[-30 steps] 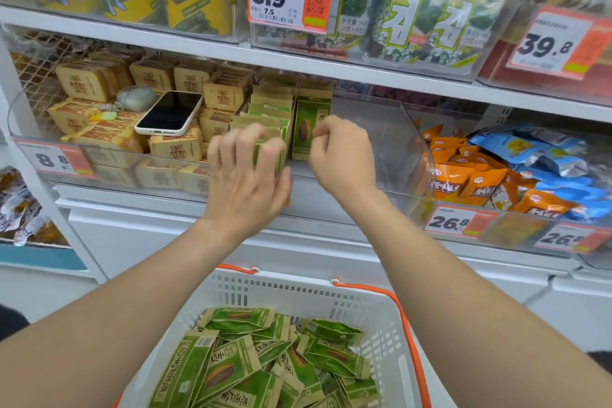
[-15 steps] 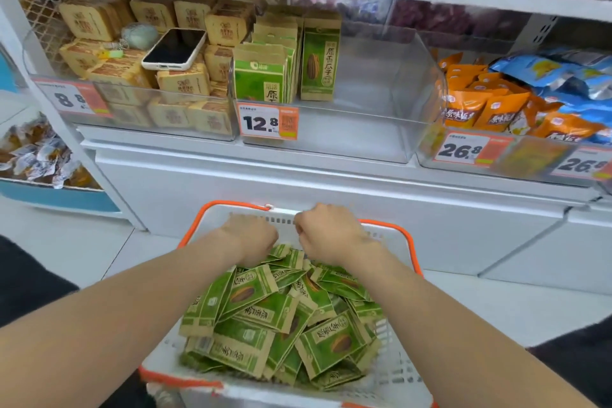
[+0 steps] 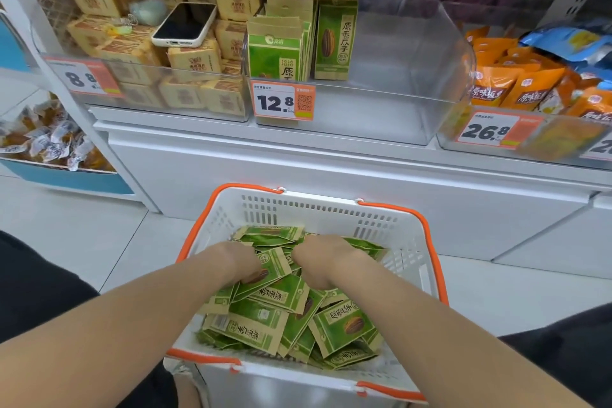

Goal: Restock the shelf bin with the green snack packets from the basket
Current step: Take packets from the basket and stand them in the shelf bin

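Hands are seen side by side over the far half of a white basket (image 3: 318, 212) with an orange rim, which is set low in front of the shelving. The basket is filled with a loose heap of green snack packets (image 3: 265, 325), lying flat and overlapping at all angles. The left hand (image 3: 236, 258) is laid back-up on the heap, and one tilted packet (image 3: 270, 270) is raised just against its knuckles. The right hand (image 3: 318, 257) is placed just beside it, also back-up, touching the packets. The fingers of both hands are turned down into the pile and hidden behind the backs of the hands, so whether they are spread, closed or clamped on a packet cannot be told.

Above, a clear shelf bin (image 3: 414, 83) is marked by a 12.8 price tag (image 3: 281, 103). At its left end, the same green packets are stood upright in two rows, one row (image 3: 276, 53) against the left wall and a second row (image 3: 336, 40) just beside it.

In the neighbouring bin on the left, tan packets (image 3: 195, 60) are stacked, and a phone (image 3: 183, 25) in a white case is laid screen-up on them. On the right, orange packets (image 3: 516, 93) are piled behind a 26.8 price tag (image 3: 485, 131).
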